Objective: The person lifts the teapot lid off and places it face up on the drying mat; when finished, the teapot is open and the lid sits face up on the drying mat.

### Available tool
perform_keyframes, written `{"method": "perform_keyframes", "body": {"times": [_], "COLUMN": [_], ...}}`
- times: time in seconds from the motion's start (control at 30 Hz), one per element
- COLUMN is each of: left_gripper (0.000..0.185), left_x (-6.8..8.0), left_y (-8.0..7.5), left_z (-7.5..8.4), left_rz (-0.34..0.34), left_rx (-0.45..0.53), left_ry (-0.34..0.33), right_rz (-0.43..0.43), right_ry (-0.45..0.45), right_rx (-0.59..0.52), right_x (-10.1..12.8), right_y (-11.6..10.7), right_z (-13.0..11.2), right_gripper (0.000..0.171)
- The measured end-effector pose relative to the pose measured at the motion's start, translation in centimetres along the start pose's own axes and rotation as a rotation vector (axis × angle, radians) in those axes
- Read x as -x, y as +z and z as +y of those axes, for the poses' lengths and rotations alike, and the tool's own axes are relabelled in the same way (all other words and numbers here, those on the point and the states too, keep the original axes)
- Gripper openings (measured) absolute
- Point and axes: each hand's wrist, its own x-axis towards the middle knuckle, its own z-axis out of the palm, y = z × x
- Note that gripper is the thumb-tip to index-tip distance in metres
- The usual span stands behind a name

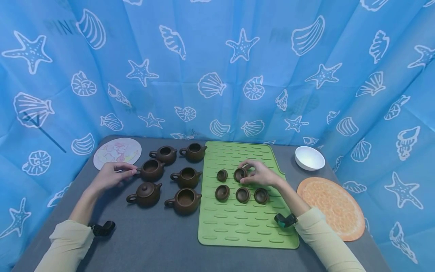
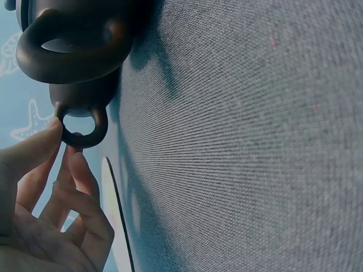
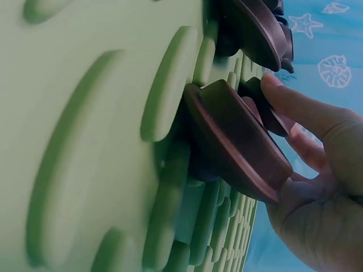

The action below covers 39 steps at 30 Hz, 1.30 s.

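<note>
Against the handle of a lidless brown teapot (image 1: 151, 170), my left hand (image 1: 113, 175) has thumb and fingertips pinching the loop. The left wrist view shows that handle (image 2: 96, 136) between thumb and finger. Over the green mat (image 1: 221, 226), my right hand (image 1: 258, 173) grips a small brown teapot lid (image 1: 239, 174) by its edge. Several other lids (image 1: 222, 193) lie upside down on the mat, hollow sides up. In the right wrist view a nearer lid (image 3: 238, 141) partly hides the pinched one.
More open teapots (image 1: 186, 177) stand left of the mat, and one teapot (image 1: 145, 193) wears its lid. A round picture disc (image 1: 117, 151) lies at the back left. On the right are a white bowl (image 1: 310, 158) and an orange round mat (image 1: 333, 207).
</note>
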Motion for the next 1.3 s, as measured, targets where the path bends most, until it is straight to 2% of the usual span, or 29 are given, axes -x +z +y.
{"method": "perform_keyframes", "body": {"times": [0.37, 0.57, 0.7, 0.83, 1.1, 1.23, 1.3], "left_gripper": [0.045, 0.042, 0.043, 0.044, 0.042, 0.043, 0.044], "left_x": [0.2, 0.6, 0.8, 1.2, 2.6, 3.3, 3.7], "left_y": [0.0, -0.1, -0.1, -0.1, 0.0, 0.2, 0.4], "left_z": [-0.1, -0.1, 0.0, 0.0, 0.1, 0.2, 0.2], "left_rz": [0.022, 0.037, 0.044, 0.059, 0.063, 0.037, 0.017], "left_rx": [-0.013, -0.014, -0.014, -0.020, -0.022, -0.012, 0.001], "left_ry": [0.014, 0.012, 0.005, 0.006, 0.003, 0.012, 0.012], "right_rz": [-0.038, -0.057, -0.045, 0.014, 0.135, 0.212, 0.271], "right_ry": [-0.004, 0.011, 0.003, -0.019, -0.037, -0.054, -0.049], "right_rx": [0.025, 0.027, 0.068, 0.108, 0.074, 0.167, 0.251], "right_x": [-0.2, -0.1, 0.0, 0.0, -0.2, -0.6, -0.9], "right_y": [-0.1, -0.4, -0.6, -0.7, 0.1, 1.0, 1.4], "right_z": [-0.2, -0.3, -0.5, -0.5, -2.2, -3.8, -4.4], "right_gripper": [0.066, 0.068, 0.066, 0.061, 0.053, 0.047, 0.045]}}
